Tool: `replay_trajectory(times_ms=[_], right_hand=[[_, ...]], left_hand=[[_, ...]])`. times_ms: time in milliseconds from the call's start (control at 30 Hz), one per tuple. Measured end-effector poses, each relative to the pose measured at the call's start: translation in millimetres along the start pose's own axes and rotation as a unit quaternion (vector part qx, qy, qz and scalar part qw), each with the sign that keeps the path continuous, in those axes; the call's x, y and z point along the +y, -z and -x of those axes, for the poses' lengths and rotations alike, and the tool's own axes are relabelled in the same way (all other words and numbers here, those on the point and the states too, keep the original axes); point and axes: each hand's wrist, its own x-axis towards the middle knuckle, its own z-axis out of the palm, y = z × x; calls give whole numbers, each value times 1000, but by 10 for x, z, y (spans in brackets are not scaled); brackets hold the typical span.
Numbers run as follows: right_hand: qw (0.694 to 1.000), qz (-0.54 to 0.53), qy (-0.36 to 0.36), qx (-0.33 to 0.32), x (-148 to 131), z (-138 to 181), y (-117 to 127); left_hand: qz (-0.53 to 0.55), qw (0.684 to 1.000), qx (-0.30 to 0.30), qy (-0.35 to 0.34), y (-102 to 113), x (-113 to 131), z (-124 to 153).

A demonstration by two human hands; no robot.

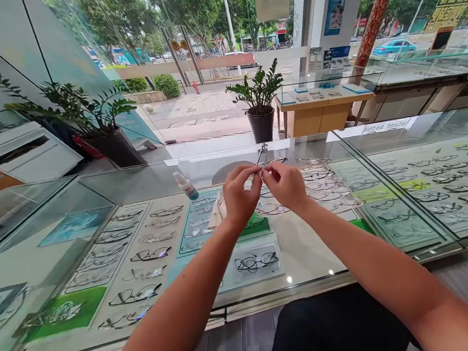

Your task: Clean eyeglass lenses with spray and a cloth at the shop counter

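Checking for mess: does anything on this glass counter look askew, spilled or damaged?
Nothing stands out. The frames under the glass counter lie in tidy rows, the spray bottle stands upright, unspilled, and a cloth lies bunched by the left hand, which with the right hand pinches a small metal piece.

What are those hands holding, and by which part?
A thin metal frame, probably spectacles, pinched between the fingers of the left hand and the right hand. Which part they grip is hidden.
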Motion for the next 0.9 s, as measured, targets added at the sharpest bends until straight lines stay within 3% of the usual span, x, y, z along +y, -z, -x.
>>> replay_trajectory(times_ms=[100,233,500,667,900], right_hand=[[998,-56,14,22,-4,-4,3],[996,-72,35,47,-24,-1,6],[995,-54,77,41,-50,14,22],[995,-59,73,38,-68,7,24],[993,-104,27,49,-30,-23,26]], left_hand=[[13,1000,24,-2,-7,41,-3],[63,996,39,51,-32,61,10],[143,978,-32,152,-74,-15,8],[171,972,-41,156,-108,-69,48],[221,954,-9,200,-155,-105,55]])
